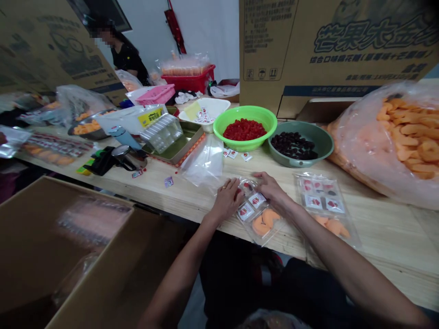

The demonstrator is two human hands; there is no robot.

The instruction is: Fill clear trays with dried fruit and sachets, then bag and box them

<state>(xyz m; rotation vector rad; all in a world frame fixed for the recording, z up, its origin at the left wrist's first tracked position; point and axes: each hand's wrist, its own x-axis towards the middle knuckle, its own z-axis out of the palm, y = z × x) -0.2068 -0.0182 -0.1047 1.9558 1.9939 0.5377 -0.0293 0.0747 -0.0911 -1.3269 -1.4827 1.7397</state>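
Note:
A clear plastic tray pack (pixel 247 213) lies at the table's front edge, apparently inside a loose clear bag. Orange candies (pixel 265 221) fill its near end, with two printed sachets (pixel 257 199) behind them and small red and dark pieces at the far end. My left hand (pixel 226 199) grips the far left side, its fingers bent over the edge. On the far right corner, my right hand (pixel 270 187) closes on the plastic with the index finger reaching forward; its other fingertips are partly hidden. A similar filled pack (pixel 322 205) rests to the right.
Behind my hands stand a green bowl (pixel 219 130) of red pieces and a grey-green bowl (pixel 327 146) of dark ones. A large bag of orange candies (pixel 408 137) is at right. An open carton (pixel 113 246) sits lower left. Another person (pixel 128 57) is at the back.

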